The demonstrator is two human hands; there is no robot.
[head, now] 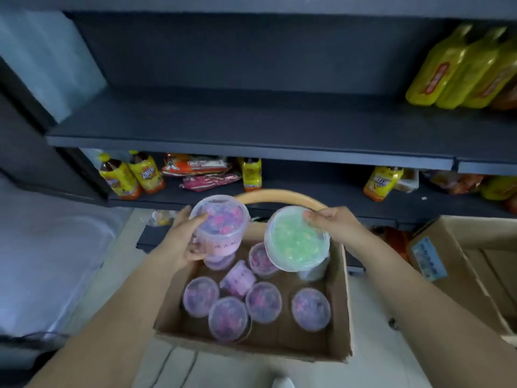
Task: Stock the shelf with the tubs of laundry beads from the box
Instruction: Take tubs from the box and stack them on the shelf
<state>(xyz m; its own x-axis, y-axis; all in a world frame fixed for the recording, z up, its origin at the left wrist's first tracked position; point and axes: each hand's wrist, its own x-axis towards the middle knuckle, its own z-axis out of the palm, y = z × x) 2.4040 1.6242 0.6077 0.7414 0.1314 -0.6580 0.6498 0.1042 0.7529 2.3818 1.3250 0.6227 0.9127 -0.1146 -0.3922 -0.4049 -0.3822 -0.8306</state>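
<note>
The left hand [187, 242] is clamped on a pink tub [219, 228], the right hand [333, 221] on a green tub [296, 242], both lifted above the box [340, 298]. Placement on the bare shelf [251, 127] beyond is judged next; a forward reach is required.

A small shop aisle: dark shelving [251, 141] carries yellow drink bottles [458, 68] at its right end, snack packets [195, 166] beneath, cardboard stock boxes [341, 275] on the floor.
</note>
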